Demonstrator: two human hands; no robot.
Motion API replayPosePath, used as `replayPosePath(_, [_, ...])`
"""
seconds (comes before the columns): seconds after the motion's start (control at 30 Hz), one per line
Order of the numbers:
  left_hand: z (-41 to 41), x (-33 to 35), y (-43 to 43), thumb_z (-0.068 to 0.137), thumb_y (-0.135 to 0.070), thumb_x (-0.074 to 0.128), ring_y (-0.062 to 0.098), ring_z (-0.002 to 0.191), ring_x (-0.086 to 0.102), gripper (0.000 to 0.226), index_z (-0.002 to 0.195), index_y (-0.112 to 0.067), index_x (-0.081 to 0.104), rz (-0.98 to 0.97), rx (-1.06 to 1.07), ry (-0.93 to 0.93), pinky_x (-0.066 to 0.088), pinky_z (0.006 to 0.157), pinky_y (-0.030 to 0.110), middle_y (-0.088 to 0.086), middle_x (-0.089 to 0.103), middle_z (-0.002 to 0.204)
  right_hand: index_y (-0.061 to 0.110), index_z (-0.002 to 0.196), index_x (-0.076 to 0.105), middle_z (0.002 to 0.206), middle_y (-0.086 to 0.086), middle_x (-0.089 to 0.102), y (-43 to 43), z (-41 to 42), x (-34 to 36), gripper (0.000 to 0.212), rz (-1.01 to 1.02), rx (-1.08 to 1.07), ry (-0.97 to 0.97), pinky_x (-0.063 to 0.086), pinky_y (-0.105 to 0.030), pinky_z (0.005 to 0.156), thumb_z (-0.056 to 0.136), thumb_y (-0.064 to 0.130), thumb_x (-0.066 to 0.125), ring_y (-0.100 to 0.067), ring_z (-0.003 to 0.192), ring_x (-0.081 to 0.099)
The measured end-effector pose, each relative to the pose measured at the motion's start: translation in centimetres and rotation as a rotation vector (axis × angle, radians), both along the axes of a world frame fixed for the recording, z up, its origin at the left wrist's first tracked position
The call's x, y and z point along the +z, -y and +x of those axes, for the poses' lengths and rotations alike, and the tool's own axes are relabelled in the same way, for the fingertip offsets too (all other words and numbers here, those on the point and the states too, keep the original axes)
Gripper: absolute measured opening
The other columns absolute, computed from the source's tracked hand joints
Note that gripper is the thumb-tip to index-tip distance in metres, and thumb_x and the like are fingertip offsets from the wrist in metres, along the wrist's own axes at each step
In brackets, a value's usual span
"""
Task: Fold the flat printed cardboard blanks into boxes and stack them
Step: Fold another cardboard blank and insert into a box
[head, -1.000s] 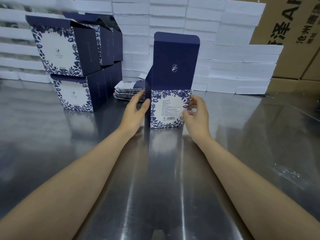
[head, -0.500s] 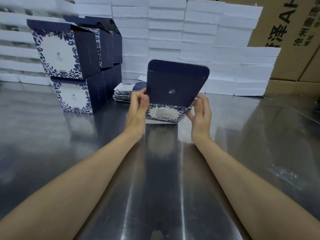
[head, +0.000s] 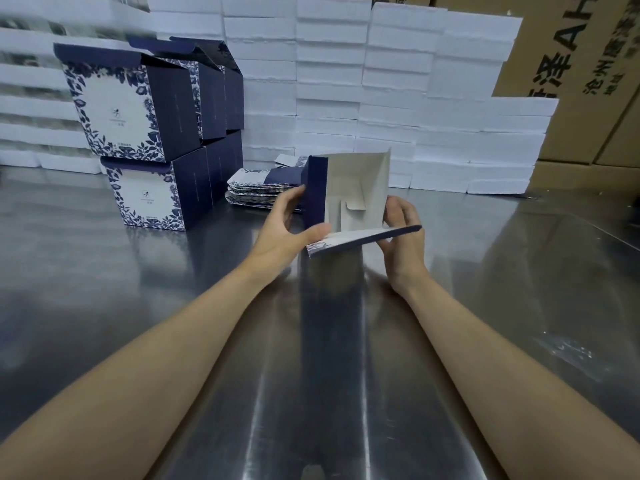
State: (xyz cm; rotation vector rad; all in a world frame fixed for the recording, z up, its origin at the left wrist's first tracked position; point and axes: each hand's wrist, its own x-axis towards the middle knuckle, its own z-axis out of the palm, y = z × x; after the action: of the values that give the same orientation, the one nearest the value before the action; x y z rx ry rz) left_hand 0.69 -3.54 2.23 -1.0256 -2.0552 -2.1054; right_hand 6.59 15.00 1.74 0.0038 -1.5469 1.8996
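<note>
Head view, hands (head: 288,227) gripping half-folded box (head: 353,188)

the half-folded box (head: 356,188) is held over the table (head: 329,375), at centre, between the two hands. the left hand (head: 284,230) grips its left side. the right hand (head: 405,244) holds its right side, partly behind the lowered flap. the pile of flat blanks (head: 256,192) lies on the table just behind the left hand and the box. the stacked boxes (head: 152,133) stand on the table at left rear, in two tiers, just left of the pile. foam slabs (head: 381,98) are stacked behind all of these. cartons (head: 588,81) stand at right rear, beyond the slabs.
</note>
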Motion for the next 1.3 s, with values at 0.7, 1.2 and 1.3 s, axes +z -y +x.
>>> replayPosePath(0.7, [-2.0, -0.3, 0.4, 0.100, -0.003, 0.040, 0.019, 0.093, 0.061, 0.034, 0.129, -0.017, 0.049, 0.433, 0.259, 0.311, 0.054, 0.065, 0.022, 0.007, 0.059, 0.107, 0.017, 0.096, 0.059, 0.094, 0.001, 0.067, -0.8, -0.5, 0.3, 0.015, -0.461, 0.041, 0.090, 0.056, -0.030, 0.078, 0.100, 0.018, 0.045, -0.014, 0.085, 0.066])
replayPosePath(1.2, [-2.7, -0.8, 1.8, 0.087, -0.027, 0.072, 0.026, 0.121, 0.050, 0.050, 0.125, -0.004, 0.048, -0.200, 0.412, -0.033, 0.041, 0.104, 0.044, 0.010, 0.056, 0.125, 0.018, 0.078, 0.048, 0.089, -0.001, 0.061, -0.2, -0.4, 0.0, 0.027, -0.099, 0.095, 0.145, 0.050, -0.028, 0.070, 0.098, 0.005, 0.037, -0.015, 0.081, 0.056])
replayPosePath(1.3, [-3.0, -1.0, 1.6, 0.096, -0.026, 0.060, 0.024, 0.133, 0.043, 0.071, 0.151, -0.008, 0.019, -0.321, 0.341, -0.025, 0.036, 0.111, 0.038, 0.007, 0.045, 0.147, 0.020, 0.078, 0.049, 0.082, 0.002, 0.061, -0.2, -0.5, 0.0, 0.028, -0.116, 0.018, 0.125, 0.050, -0.027, 0.069, 0.097, 0.005, 0.036, -0.012, 0.076, 0.056])
